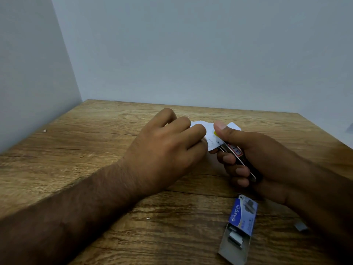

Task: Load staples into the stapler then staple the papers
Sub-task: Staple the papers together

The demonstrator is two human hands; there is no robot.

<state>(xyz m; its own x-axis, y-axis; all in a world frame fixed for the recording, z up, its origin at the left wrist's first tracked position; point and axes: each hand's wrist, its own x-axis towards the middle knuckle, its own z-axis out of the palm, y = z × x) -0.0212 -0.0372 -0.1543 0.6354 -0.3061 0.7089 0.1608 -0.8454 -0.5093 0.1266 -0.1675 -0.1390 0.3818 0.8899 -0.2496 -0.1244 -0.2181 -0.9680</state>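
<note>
The fingers of the left hand are curled over the left side of the small white papers, holding them just above the desk; its thumb is hidden under the hand, so how the grip closes below cannot be told. The right hand grips a black and chrome stapler: its thumb lies along the top toward the nose, and the other fingers curl tightly round the underside. A red-bordered label shows on the stapler's top. The stapler's front end meets the right edge of the papers, beside a yellow patch on them; whether the sheets sit inside its mouth cannot be told. Hands, papers and stapler are at the middle of the desk, nearer its far edge. Toward the near edge, below the right wrist, a blue Kangaro staple box lies slid open, its grey tray drawn out toward the near edge with strips of staples in it. A loose staple strip lies just beside the right forearm. A tiny pale scrap sits near the left edge. Pale walls meet at the desk's far left corner.
</note>
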